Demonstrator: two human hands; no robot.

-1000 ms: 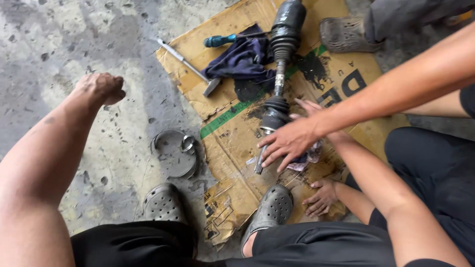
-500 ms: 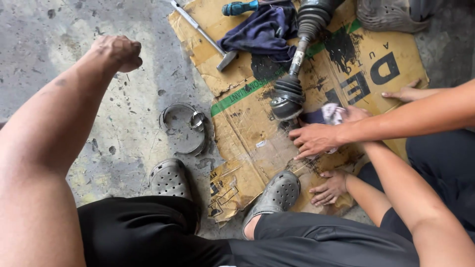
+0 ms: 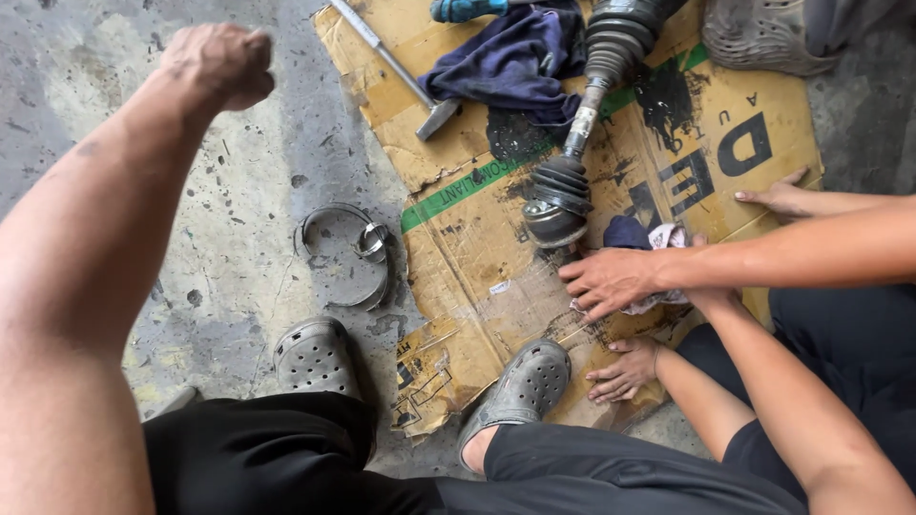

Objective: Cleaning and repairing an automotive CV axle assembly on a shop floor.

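My left hand [image 3: 219, 62] is a closed fist held over the concrete floor, with nothing seen in it, left of the cardboard sheet [image 3: 477, 248]. My right forearm reaches in from the lower right. My right hand [image 3: 704, 301] is mostly hidden under another person's forearm, at a white and blue rag [image 3: 658, 238]. That person's hand [image 3: 611, 281] lies spread on the cardboard beside the rag. Just above it is the black rubber boot [image 3: 558, 191] of a greasy drive axle [image 3: 592, 95] lying on the cardboard.
A bent metal band clamp [image 3: 348, 253] lies on the floor by my grey clogs [image 3: 315, 358]. A dark blue cloth [image 3: 515, 62], a long metal bar [image 3: 391, 67] and a teal-handled tool [image 3: 463, 10] lie at the cardboard's far end. Other people's hands [image 3: 625, 372] [image 3: 782, 195] rest on the cardboard.
My left fist has lifted and come nearer in the view. The other person's hand has slid from the axle boot down to the rag. The view has shifted closer.
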